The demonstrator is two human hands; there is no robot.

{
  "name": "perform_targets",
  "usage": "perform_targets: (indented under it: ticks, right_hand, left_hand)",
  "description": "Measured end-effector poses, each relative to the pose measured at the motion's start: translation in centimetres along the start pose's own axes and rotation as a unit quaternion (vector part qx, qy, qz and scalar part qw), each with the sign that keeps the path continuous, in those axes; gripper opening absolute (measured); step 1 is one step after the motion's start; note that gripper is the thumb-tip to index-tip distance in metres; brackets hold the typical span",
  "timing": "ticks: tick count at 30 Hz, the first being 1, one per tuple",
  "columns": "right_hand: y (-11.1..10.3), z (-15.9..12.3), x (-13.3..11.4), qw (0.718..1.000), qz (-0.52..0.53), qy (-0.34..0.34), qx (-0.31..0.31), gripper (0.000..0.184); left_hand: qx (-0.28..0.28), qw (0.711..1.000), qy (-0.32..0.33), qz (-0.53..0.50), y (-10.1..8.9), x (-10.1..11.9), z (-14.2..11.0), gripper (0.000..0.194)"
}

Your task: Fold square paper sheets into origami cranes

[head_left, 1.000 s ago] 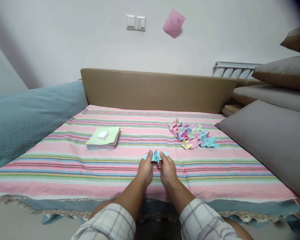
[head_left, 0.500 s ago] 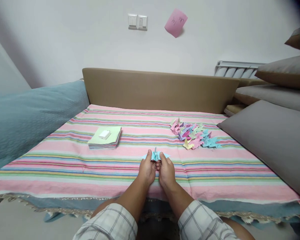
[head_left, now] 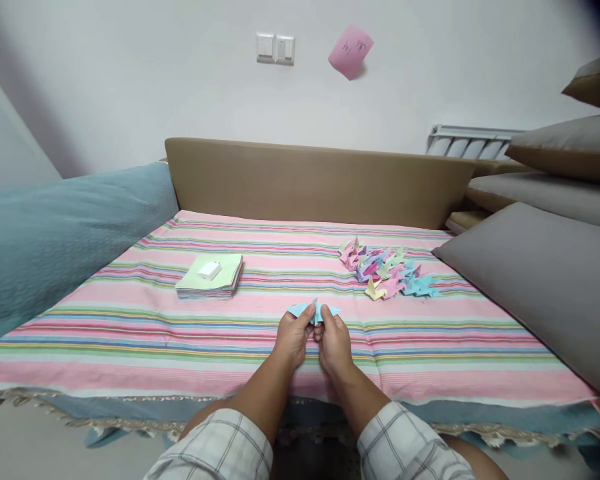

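Note striped cloth spread over seat; at its right edge, large grey cushion. Toward far right corner, multicoloured folded-paper birds in a cluster. Toward far left corner, paper stack. Inward from near edge's middle, left hand and right hand, each pinching blue paper bird between thumb and fingers. On stack, small white block.

Stack left of likely cranes.
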State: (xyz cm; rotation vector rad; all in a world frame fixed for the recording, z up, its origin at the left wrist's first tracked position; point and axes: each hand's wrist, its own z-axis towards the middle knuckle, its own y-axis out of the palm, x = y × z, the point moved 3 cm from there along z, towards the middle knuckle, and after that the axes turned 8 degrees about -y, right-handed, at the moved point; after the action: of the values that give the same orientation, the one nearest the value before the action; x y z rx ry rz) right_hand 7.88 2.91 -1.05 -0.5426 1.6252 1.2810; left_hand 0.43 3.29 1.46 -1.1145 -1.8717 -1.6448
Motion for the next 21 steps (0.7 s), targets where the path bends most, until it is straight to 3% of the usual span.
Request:
perform_targets:
  ticks: [4, 12, 21]
  right_hand:
    - [-0.1, 0.0, -0.4, 1.000, 0.018, -0.010, 0.001, 0.039]
    - [0.1, -0.3, -1.4, 0.999, 0.042, -0.006, -0.004, 0.037]
    - [-0.4, 0.5, -1.5, 0.998, 0.068, 0.007, -0.003, 0.035]
  left_hand:
    - [0.002, 1.000, -0.003, 0.003, -0.1, 0.0, 0.2, 0.040]
    - [0.104, 0.994, 0.044, 0.000, -0.6, 0.6, -0.1, 0.042]
    - [0.104, 0.994, 0.035, 0.020, -0.7, 0.2, 0.2, 0.044]
